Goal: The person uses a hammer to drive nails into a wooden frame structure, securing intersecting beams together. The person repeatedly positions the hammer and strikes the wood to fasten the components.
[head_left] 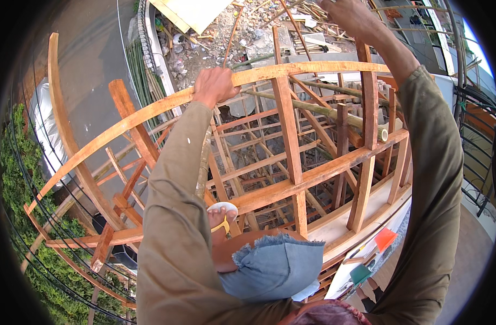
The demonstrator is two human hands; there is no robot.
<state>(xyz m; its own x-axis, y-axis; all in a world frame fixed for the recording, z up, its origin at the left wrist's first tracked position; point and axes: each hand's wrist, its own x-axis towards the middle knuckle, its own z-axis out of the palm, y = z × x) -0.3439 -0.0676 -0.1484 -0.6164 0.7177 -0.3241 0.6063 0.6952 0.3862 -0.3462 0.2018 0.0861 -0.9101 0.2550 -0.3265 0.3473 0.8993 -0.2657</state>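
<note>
My left hand (212, 86) is closed around a long wooden rail (313, 66), which looks bowed across the view. At the top edge my right hand (342, 8) is partly cut off, beyond the rail; its fingers do not show, so what it touches is hidden. A wooden post (286, 130) crosses the rail between my arms, and another post (369, 103) stands near my right forearm. My foot, in a flip-flop with a yellow strap (221, 225), rests by a lower crossbeam (323, 173).
Below lies a lattice of timber struts (253, 146) with open gaps. A bamboo pole (334, 115) runs through it. Rubble (204, 59) covers the ground ahead. Black cables (37, 244) pass on the left above green bushes (23, 179). An orange sheet (385, 239) lies below right.
</note>
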